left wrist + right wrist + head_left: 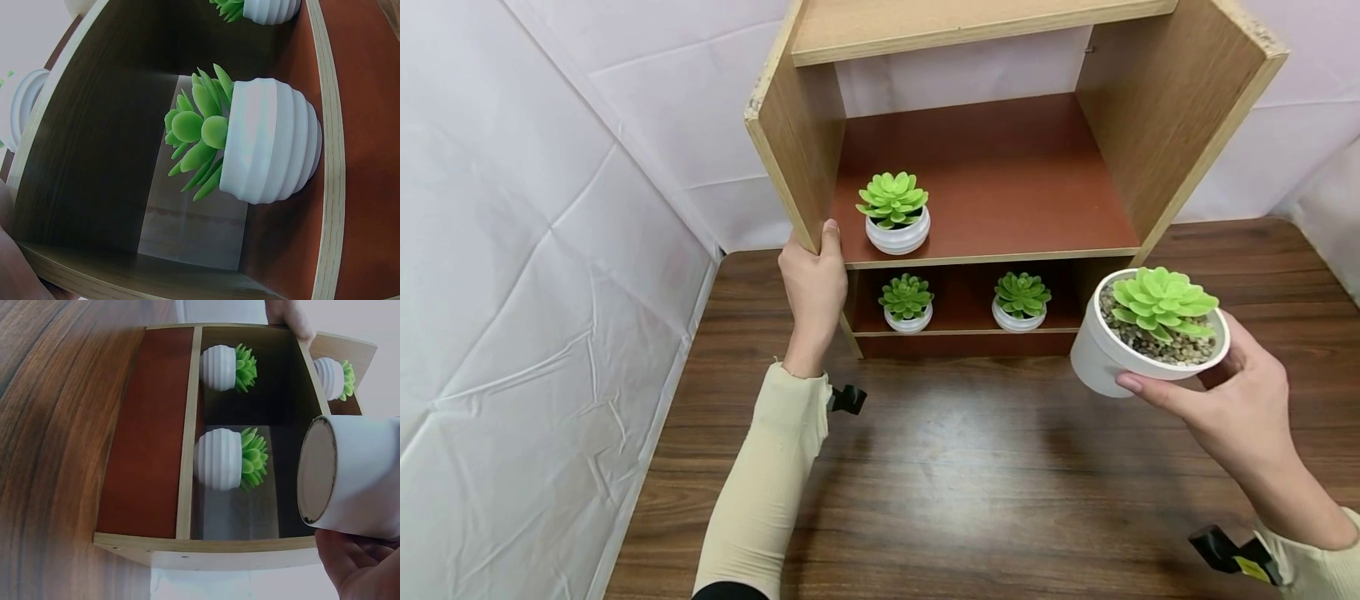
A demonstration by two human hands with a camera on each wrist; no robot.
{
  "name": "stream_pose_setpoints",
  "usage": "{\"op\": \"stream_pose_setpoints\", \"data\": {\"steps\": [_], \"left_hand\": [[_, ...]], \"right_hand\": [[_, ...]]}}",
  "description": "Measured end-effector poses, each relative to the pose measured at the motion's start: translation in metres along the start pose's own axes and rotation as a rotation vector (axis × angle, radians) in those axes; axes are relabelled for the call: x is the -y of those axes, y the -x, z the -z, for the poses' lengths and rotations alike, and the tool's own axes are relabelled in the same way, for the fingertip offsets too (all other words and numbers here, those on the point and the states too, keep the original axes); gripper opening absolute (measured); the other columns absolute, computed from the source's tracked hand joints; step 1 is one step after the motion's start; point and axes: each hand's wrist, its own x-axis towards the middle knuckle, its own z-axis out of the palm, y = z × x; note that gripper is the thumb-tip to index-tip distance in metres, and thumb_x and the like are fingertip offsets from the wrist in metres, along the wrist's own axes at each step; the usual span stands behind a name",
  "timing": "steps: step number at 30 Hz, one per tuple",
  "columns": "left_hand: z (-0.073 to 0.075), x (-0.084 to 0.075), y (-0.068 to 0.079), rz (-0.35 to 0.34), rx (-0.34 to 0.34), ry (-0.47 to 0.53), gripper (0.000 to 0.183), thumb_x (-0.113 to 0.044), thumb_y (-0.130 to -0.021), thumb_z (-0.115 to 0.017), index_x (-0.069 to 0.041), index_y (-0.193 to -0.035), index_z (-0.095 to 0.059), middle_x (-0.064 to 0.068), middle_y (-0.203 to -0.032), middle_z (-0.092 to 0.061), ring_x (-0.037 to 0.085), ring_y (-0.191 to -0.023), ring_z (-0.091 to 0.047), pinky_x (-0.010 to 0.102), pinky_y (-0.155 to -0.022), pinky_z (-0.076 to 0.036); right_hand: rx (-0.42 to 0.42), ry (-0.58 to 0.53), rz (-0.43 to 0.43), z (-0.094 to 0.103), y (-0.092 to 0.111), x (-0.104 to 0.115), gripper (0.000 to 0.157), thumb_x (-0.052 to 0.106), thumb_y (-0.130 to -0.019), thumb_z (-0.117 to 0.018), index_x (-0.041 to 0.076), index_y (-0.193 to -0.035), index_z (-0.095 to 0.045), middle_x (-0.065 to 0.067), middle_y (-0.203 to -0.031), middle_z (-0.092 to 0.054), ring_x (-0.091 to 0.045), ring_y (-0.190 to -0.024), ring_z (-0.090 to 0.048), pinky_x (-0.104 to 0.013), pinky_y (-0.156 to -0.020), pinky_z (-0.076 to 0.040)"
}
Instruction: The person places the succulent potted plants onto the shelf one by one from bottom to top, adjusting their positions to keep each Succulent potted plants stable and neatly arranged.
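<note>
My right hand (1247,400) grips a white pot with a green succulent and pebbles (1150,333), held in the air before the right side of a wooden shelf (970,258). In the right wrist view the underside of that pot (319,472) shows. My left hand (816,279) holds the front edge of the shelf's left side panel, thumb on the inner side. Close to it, a small potted succulent (898,225) stands on the middle board. On the lower board stand two more, a left potted succulent (907,308) and a right potted succulent (1020,308).
The shelf stands at the back of a dark wooden table (955,467). Its top board (955,29) spans the two side panels. White cloth (535,275) hangs at the left and behind. A dark wrist camera mount (848,400) juts from the left sleeve.
</note>
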Motion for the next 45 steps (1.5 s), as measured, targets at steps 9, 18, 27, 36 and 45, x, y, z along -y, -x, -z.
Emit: {"op": "stream_pose_setpoints", "data": {"steps": [9, 18, 27, 36, 45], "left_hand": [[0.000, 0.002, 0.000, -0.010, -0.005, 0.002, 0.029, -0.021, -0.099, -0.057, 0.005, -0.108, -0.066, 0.017, -0.094, -0.068, 0.019, -0.079, -0.060, 0.038, -0.071, -0.047], [0.000, 0.001, 0.000, -0.022, -0.006, 0.009, 0.028, -0.019, -0.099, -0.057, 0.006, -0.109, -0.065, 0.017, -0.097, -0.068, 0.018, -0.084, -0.061, 0.037, -0.075, -0.048], [-0.001, 0.000, 0.000, -0.006, -0.019, 0.000, 0.026, -0.019, -0.098, -0.059, 0.005, -0.103, -0.066, 0.016, -0.092, -0.068, 0.018, -0.078, -0.058, 0.037, -0.073, -0.047], [-0.001, 0.000, -0.001, -0.007, -0.014, 0.006, 0.024, -0.019, -0.098, -0.058, 0.005, -0.099, -0.064, 0.016, -0.092, -0.067, 0.018, -0.078, -0.057, 0.036, -0.073, -0.046], [-0.001, 0.000, -0.001, -0.004, -0.008, 0.011, 0.027, -0.018, -0.098, -0.058, 0.006, -0.107, -0.066, 0.017, -0.097, -0.068, 0.019, -0.084, -0.061, 0.038, -0.077, -0.048]], "right_hand": [[0.005, 0.085, -0.012, -0.005, -0.005, 0.007, 0.092, -0.033, -0.051, -0.077, -0.006, -0.135, -0.053, -0.014, -0.128, -0.060, -0.016, -0.107, -0.060, -0.015, -0.081, -0.047], [-0.005, 0.058, 0.000, -0.008, -0.006, 0.007, 0.091, -0.033, -0.050, -0.076, -0.006, -0.134, -0.054, -0.013, -0.123, -0.062, -0.016, -0.103, -0.061, -0.015, -0.077, -0.049], [0.010, -0.024, 0.035, -0.014, -0.011, 0.012, 0.089, -0.034, -0.050, -0.075, -0.008, -0.133, -0.055, -0.014, -0.123, -0.062, -0.017, -0.103, -0.061, -0.016, -0.078, -0.049], [0.005, -0.027, 0.044, -0.016, -0.015, 0.014, 0.087, -0.034, -0.050, -0.074, -0.008, -0.131, -0.056, -0.012, -0.120, -0.064, -0.016, -0.101, -0.061, -0.015, -0.077, -0.048], [0.005, -0.033, 0.057, -0.019, -0.022, 0.018, 0.085, -0.033, -0.050, -0.075, -0.011, -0.129, -0.056, -0.019, -0.125, -0.061, -0.018, -0.104, -0.062, -0.018, -0.081, -0.049]]}}
